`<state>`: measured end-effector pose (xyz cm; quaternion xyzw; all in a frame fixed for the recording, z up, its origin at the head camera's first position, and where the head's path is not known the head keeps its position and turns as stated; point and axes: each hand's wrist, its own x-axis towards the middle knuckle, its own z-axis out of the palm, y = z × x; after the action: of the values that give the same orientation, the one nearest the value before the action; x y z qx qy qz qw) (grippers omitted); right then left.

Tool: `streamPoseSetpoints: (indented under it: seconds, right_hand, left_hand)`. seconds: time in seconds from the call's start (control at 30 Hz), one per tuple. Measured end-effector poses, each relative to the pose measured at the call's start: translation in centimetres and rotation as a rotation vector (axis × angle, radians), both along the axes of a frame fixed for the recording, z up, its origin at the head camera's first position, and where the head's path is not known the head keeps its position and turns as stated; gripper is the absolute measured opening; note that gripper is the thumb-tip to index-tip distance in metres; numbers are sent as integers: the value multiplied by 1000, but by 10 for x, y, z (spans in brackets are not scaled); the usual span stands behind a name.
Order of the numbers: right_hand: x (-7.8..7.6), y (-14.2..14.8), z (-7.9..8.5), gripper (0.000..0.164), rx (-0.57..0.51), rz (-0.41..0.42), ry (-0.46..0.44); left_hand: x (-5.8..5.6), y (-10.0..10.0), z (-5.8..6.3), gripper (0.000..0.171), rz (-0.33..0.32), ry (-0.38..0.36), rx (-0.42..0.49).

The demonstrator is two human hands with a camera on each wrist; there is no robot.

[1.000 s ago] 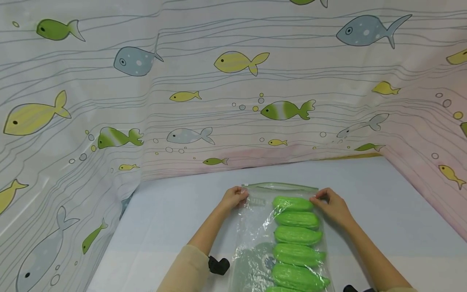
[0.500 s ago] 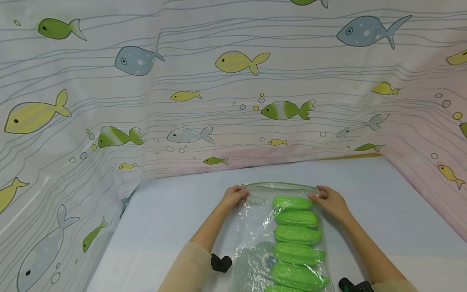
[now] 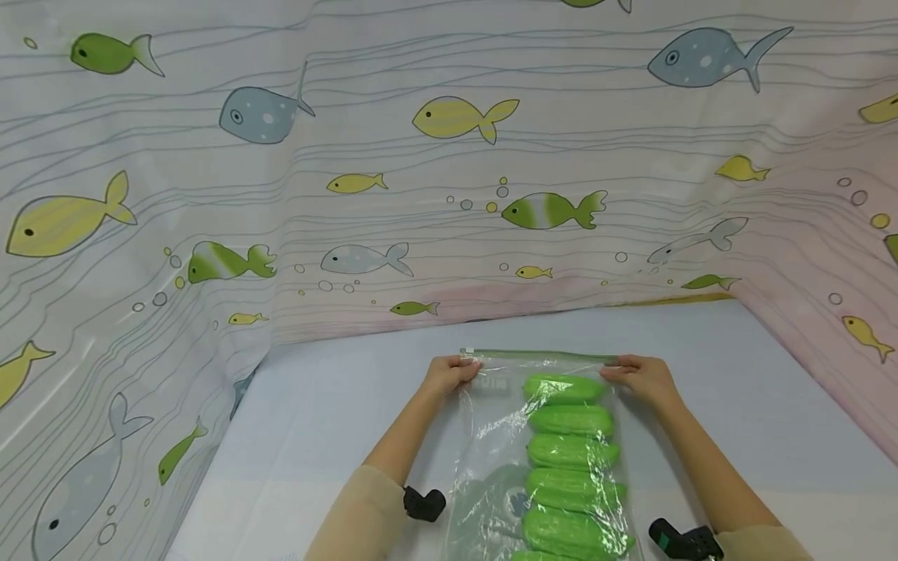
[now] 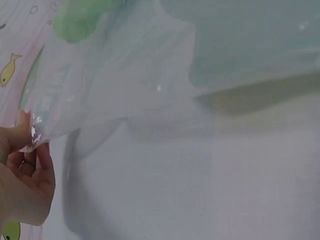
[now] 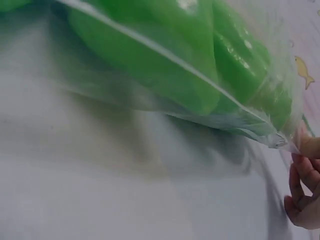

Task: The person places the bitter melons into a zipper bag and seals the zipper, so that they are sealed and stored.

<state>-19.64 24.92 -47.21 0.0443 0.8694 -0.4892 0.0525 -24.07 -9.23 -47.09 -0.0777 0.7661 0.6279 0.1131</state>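
A clear zip bag (image 3: 491, 436) lies at the front middle, holding several green, elongated, cucumber-like items (image 3: 571, 451) stacked in a row along its right side. A green zip strip (image 3: 540, 355) crosses its top, with a small pale slider (image 3: 468, 352) at the left end. My left hand (image 3: 446, 375) pinches the top left corner between thumb and fingers. At the top right corner my right hand (image 3: 645, 380) pinches the bag's edge. In the left wrist view, the clear film (image 4: 110, 100) stretches from the fingers. The bag's lower end is cut off by the head view.
A white table surface (image 3: 337, 389) surrounds the bag. Fish-printed sheeting (image 3: 449, 226) rises behind it and on both sides. Black wrist devices (image 3: 424, 505) hang at each forearm beside the bag.
My right hand has shifted up to the bag's top right corner, at the zip strip. The strip, bowed before, now lies straighter. My left hand has barely moved, still pinching its corner.
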Motion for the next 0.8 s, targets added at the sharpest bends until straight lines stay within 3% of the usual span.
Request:
streamPoseSetpoints:
  seconds: [0.1, 0.23, 0.33, 0.57, 0.8]
  right_hand:
    - [4, 1, 4, 56, -19, -3, 28]
    - [8, 0, 9, 38, 40, 30, 134]
    - [11, -1, 16, 35, 46, 51, 173]
    - [17, -8, 42, 44, -171, 63, 28]
    - [21, -7, 55, 57, -135, 92, -106]
  left_hand:
    - [1, -1, 5, 25, -25, 53, -93]
    - [4, -4, 12, 23, -66, 106, -199]
    - [8, -4, 19, 23, -87, 100, -184]
    - [18, -1, 37, 25, -142, 140, -120]
    - [27, 6, 51, 28, -183, 109, 2]
